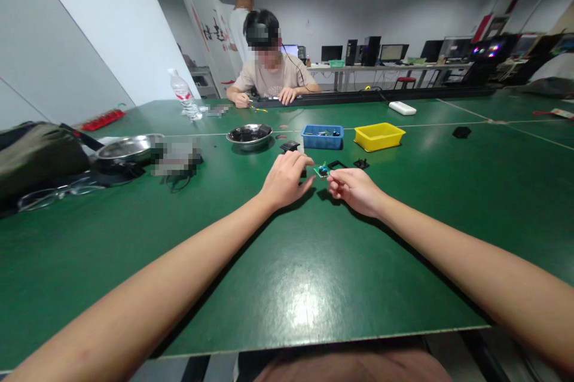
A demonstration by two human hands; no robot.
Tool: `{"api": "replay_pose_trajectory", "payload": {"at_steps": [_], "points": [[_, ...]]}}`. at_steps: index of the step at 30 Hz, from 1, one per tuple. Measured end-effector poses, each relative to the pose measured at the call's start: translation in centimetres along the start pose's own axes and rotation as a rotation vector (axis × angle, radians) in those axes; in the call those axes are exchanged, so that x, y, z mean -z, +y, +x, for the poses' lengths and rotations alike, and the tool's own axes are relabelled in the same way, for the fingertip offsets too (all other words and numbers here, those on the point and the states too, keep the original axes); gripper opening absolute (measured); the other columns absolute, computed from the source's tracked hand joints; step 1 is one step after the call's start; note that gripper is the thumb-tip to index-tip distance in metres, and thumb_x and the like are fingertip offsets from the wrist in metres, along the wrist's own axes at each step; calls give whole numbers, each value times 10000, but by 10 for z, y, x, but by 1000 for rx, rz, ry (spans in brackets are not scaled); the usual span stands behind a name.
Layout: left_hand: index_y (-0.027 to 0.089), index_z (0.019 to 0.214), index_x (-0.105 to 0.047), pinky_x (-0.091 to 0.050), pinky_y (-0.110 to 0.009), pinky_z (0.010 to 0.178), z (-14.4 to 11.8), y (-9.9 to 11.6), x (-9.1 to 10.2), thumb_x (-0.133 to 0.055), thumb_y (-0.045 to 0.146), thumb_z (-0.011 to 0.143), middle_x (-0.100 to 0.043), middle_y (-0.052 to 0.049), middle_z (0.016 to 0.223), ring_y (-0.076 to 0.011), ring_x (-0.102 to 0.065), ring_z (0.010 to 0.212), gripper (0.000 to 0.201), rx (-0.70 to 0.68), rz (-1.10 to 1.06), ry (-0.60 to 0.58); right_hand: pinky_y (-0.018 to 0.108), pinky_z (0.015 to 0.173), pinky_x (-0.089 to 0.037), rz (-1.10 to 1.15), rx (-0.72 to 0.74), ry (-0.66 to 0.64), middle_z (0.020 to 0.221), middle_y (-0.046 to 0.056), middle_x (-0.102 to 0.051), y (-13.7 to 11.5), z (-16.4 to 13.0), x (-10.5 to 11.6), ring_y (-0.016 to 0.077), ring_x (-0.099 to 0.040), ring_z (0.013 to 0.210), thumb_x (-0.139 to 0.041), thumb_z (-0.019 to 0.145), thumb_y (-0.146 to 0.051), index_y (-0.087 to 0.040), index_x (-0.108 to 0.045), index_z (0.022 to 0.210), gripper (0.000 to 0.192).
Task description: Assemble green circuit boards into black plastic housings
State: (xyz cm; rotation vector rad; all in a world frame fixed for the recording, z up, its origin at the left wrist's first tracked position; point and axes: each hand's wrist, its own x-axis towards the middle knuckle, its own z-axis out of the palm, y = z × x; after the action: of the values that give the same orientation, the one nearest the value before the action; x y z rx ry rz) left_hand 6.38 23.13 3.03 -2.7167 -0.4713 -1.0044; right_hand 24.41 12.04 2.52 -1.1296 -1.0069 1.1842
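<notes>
A small green circuit board (321, 171) with a blue part on top is pinched at its right edge by my right hand (354, 189). My left hand (289, 177) is at the board's left side, thumb and fingers apart; whether a fingertip touches the board I cannot tell. Just behind the hands lie a black square frame (337, 165) and a small black piece with prongs (361, 163). Another black part (290, 146) rests beyond my left hand, and a dark piece is partly hidden by its fingers.
Behind stand a blue bin (323, 138) of small parts, a yellow bin (379, 137) and a metal bowl (250, 137) with black pieces. Glasses (60, 191), a bag and a steel dish (128, 147) lie left. A person (273, 68) works across the green table (269, 286).
</notes>
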Motion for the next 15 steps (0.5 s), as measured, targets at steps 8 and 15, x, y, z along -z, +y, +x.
{"api": "replay_pose_trajectory", "payload": {"at_steps": [8,15], "points": [[185,1306,-508,-446,-532,1055,-4,-39,-6,-619,514,872,-551,-154,1336,-354,-520,1275,556,380,-133,-286,328,763,-396,-1121,483,268,777,73,-699,4,24,9,205,-561,783,-528,948,-224,-191,-665,700,285],[217,1292,-548,-445,-537,1068,-7,-46,-13,-565,530,895,-591,-137,1313,-344,-556,1243,505,350,-159,-408,408,881,-424,-1348,373,331,1022,138,-650,17,46,8,279,-511,1012,-506,996,-279,-186,-743,813,314]]}}
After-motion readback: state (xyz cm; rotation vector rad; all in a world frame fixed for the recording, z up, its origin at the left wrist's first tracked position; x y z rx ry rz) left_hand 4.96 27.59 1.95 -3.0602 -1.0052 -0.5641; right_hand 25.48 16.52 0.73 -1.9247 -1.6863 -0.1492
